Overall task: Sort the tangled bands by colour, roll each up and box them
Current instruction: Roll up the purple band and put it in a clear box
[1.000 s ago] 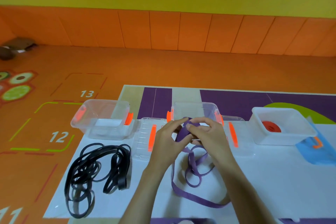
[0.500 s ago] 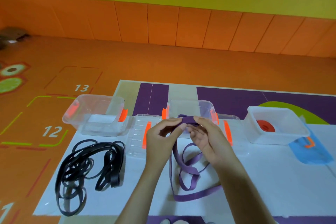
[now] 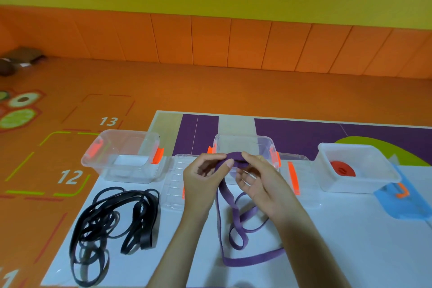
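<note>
Both hands hold a purple band (image 3: pixel 236 215) in front of the middle clear box (image 3: pixel 244 146). My left hand (image 3: pixel 203 176) pinches the band just beside a small rolled-up part, and my right hand (image 3: pixel 259 177) grips that roll between thumb and fingers. The loose rest of the purple band hangs down and loops on the white mat. A tangle of black bands (image 3: pixel 112 224) lies on the mat at the left. A rolled red band (image 3: pixel 342 168) sits in the white box (image 3: pixel 360 184) at the right. The clear left box (image 3: pixel 124 156) looks empty.
Two clear lids with orange clips lie flat on the mat: one lid (image 3: pixel 175 182) beside the middle box on its left, the other lid (image 3: pixel 294 175) on its right. A blue lid (image 3: pixel 406 203) lies at the far right. Orange floor with printed numbers surrounds the mat.
The roll of purple band has turned further between my hands, and the loose loops on the mat have drawn in a little. The camera view has also shifted slightly.
</note>
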